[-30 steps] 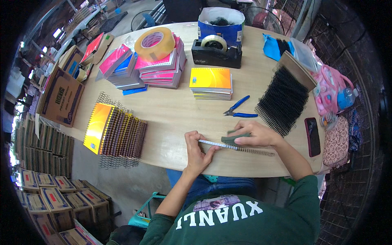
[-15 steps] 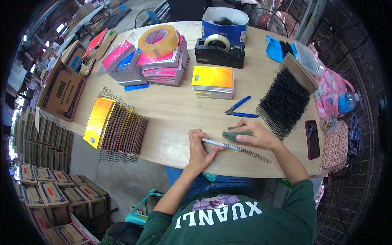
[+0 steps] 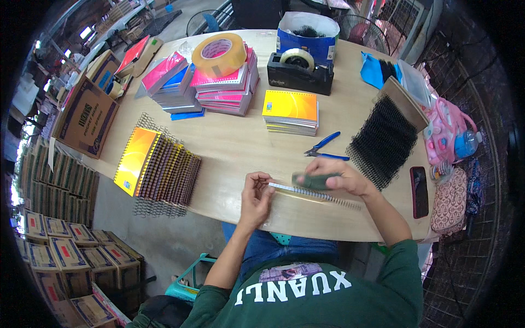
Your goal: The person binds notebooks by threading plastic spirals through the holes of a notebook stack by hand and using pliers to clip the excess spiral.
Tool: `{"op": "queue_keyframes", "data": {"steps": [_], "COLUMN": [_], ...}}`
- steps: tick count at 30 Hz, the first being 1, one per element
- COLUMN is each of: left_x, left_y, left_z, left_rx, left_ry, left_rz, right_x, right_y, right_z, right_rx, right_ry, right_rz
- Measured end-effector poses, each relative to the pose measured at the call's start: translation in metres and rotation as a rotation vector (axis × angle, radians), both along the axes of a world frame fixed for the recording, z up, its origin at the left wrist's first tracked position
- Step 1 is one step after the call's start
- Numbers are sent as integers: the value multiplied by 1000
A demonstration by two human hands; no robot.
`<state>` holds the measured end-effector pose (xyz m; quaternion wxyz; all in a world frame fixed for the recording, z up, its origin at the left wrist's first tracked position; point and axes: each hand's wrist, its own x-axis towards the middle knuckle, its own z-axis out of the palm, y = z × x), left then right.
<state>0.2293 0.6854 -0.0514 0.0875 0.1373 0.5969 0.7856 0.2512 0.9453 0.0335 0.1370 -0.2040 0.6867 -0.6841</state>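
Near the front edge of the table, my left hand (image 3: 256, 200) grips one end of a small notebook (image 3: 281, 188), its bound edge facing up. A dark wire spiral (image 3: 343, 203) runs along that edge and sticks out past its right end. My right hand (image 3: 350, 177) is closed around a dark green block (image 3: 317, 181), held just above the spiral; the block is smeared by motion. Beyond the right hand lie blue-handled cutters (image 3: 327, 145) with their jaws apart. To the right, a mass of black wire spirals (image 3: 384, 141) leans against a cardboard piece.
Spiral-bound yellow notebooks (image 3: 156, 167) stand stacked at left. Further back are yellow pads (image 3: 291, 112), pink and blue pads (image 3: 224, 90) under a tape roll (image 3: 220, 54), a black tape dispenser (image 3: 301, 74) and a blue box (image 3: 307, 41). A phone (image 3: 419, 191) lies at right.
My right hand has lifted slightly with the green block. My left hand has shifted a little left along the notebook, its thumb drawn back from the bound edge.
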Motion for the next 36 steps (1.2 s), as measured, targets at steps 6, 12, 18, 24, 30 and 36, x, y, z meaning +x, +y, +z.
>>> {"op": "queue_keyframes", "data": {"steps": [6,12,18,24,30,36], "left_x": [-12,-11,-9,-8,-3,2], "left_y": [-7,-1,-1,-13,-19,-12], "left_z": [-7,-4,-2,3,17,41], "left_rx": [63,103,135,152,188,141], "left_ry": [-8,-3,-59,-82,-127,-139], "left_rz": [-35,-30,-24,-26,-1,1], "right_x": [-9,-19,-21,-27,-24,-33], "right_y": [-10,-14,-30,-27,29,41], "right_z": [-6,-5,0,-8,-40,-54], "right_rx": [352,287,481,663,1254,1164], "right_ry": [134,135,170,361,575,777], "right_rz": [-25,-62,-69,-213,-338,-315]}}
